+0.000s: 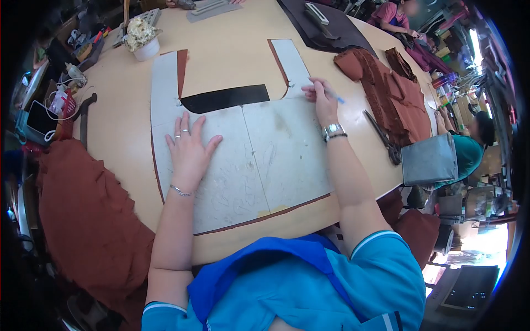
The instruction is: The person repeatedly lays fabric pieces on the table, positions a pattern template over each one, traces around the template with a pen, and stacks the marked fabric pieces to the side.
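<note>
A pale grey pattern board (287, 143) with two upright arms lies flat on the table, and brown leather (181, 74) shows along its edges. My left hand (190, 140) rests on the board's left part with its fingers spread. At the right arm of the board, my right hand (322, 96) is closed around a slim pen (340, 100) with a blue end; its tip is hard to make out. Between the two arms, a black curved piece (226, 100) sits against the board's upper edge.
Scissors (383, 138) and cut brown leather pieces (395, 99) lie to the right, near a grey box (429, 160). Brown hides (88, 220) hang at the left. A white pot (147, 49) and dark sheets (326, 27) are farther back. Other people sit around the table.
</note>
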Available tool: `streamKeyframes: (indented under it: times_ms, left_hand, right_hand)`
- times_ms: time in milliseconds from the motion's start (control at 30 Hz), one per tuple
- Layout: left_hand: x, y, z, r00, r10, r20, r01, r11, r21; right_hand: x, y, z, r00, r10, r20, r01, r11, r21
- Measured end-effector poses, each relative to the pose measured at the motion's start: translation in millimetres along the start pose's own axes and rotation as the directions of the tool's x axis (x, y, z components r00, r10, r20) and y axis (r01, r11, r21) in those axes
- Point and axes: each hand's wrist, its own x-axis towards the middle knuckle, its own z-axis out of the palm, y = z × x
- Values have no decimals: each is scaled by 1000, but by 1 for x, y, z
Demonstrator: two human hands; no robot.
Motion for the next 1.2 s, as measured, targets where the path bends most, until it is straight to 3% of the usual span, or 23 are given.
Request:
streamKeyframes:
  times_ms: [33,100,167,267,367,467,500,567,600,700,800,867,933,1000,1033,1067,1133,1167,1200]
  left_hand:
    - [0,0,0,1000,-1,-1,1,1000,-8]
    - [-1,0,0,1000,-6,3,6,1000,-18]
    - [-1,2,0,1000,-11,9,11,1000,-17]
    - [-7,6,-3,999,5,47,-4,1000,-23]
    - [-22,17,-21,983,20,181,-7,997,-74]
    - [-32,-14,-11,976,152,154,-84,922,-379]
    - [-40,-9,-24,988,67,141,-31,970,-242]
    - [-60,7,-54,991,-96,88,93,995,37]
    - [-65,2,-52,989,-128,78,125,991,51]
    - [-73,-17,-30,976,-212,48,212,977,7]
    - [-67,-29,-17,965,-263,7,259,947,-191]
    - [-64,-37,-12,955,-294,-26,272,909,-317]
    - [-66,-34,-15,943,-331,-16,325,934,-146]
    - [-67,-36,-13,904,-419,-82,418,908,-31]
    - [-67,-37,-15,898,-431,-88,433,902,-4]
    - [-67,-39,-16,892,-442,-94,446,895,22]
    - [-67,-38,-20,892,-436,-119,443,896,34]
    - [-67,-35,-22,896,-420,-140,427,904,20]
    - [-66,-33,-25,900,-406,-161,412,911,7]
  right_hand:
    - [-14,-5,-7,996,-88,19,90,980,-177]
    - [-50,-23,-29,989,-131,73,148,785,-601]
    - [-82,-18,-57,985,-141,98,168,682,-712]
    - [-125,-17,-84,998,-17,54,45,824,-565]
    - [-126,-8,-101,999,39,-8,-39,953,-301]
    - [-127,-53,-103,954,297,-41,-296,955,34]
    - [-128,-65,-106,933,359,22,-359,932,52]
    - [-127,-69,-111,921,341,189,-332,940,-78]
    - [-128,-71,-110,902,337,269,-308,940,-143]
    - [-143,-90,-103,942,165,293,-39,920,-391]
    - [-153,-104,-111,964,-99,247,216,834,-508]
    - [-149,-111,-139,981,-147,129,194,797,-572]
    - [-142,-113,-175,993,-121,-7,104,873,-476]
    - [-135,-110,-208,983,-125,-137,103,982,-156]
    - [-132,-109,-226,967,-130,-218,111,989,-99]
    - [-129,-108,-239,946,-129,-298,122,992,-44]
    - [-125,-107,-245,833,-312,-456,274,950,-150]
    - [-124,-105,-247,755,-398,-521,337,917,-212]
    - [-123,-102,-248,682,-494,-540,306,863,-403]
